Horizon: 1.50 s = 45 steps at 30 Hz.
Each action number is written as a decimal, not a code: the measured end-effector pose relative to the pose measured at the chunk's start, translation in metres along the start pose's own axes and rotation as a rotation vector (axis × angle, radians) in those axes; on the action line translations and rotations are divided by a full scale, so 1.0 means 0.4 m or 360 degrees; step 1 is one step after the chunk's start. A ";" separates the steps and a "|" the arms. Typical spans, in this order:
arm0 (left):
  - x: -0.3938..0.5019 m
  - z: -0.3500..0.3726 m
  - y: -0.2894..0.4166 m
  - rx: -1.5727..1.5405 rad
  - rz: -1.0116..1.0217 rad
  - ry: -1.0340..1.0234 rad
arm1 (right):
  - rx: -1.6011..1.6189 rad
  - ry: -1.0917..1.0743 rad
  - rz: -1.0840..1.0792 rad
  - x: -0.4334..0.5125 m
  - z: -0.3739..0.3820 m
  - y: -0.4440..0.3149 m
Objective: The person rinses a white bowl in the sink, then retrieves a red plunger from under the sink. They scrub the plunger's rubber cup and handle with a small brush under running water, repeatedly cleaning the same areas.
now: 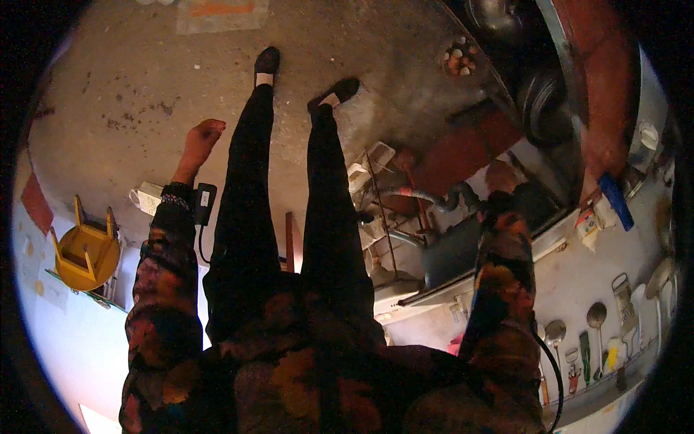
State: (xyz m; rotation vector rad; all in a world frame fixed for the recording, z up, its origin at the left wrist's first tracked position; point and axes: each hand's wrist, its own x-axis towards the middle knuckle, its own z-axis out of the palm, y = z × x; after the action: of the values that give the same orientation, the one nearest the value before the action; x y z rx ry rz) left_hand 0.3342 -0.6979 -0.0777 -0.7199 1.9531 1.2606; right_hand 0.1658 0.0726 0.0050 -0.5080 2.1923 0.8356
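My left hand [203,138] hangs beside my left leg above the concrete floor [162,70], its fingers curled together with nothing visible in them. A beaded bracelet [174,199] circles that wrist. Close to it hangs a black box-shaped device [205,203] with a cable. My right hand [501,176] is on the far side, dim and blurred, close to a dark counter area. Whether its fingers hold anything cannot be made out. Below it is a dark grey panel [450,255], and a grey corrugated hose [417,193] runs nearby.
A basket of eggs [461,58] stands on the floor at upper right. Red-tiled counter [602,81] curves along the right, with a blue-handled tool [615,200] near it. Ladles [596,314] and other utensils hang on the wall. A yellow stool [87,255] is at left.
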 end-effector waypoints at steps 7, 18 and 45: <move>-0.011 -0.029 0.033 -0.0078 -0.0084 -0.0050 | 0.0186 -0.0039 -0.0058 -0.254 -0.087 0.027; 0.012 -0.025 0.081 -0.0279 0.0052 0.0022 | 0.0239 0.0095 0.0083 -0.150 -0.169 -0.135; 0.037 -0.236 0.215 0.0146 0.0135 -0.0184 | 0.0941 -0.0478 0.0609 -0.499 -0.534 -0.445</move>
State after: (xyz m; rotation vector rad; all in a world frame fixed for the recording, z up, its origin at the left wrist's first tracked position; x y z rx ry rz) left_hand 0.2366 -0.7541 -0.0159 -0.5119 1.9500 1.2261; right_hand 0.2949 -0.1825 0.1931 0.3154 2.1374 0.3746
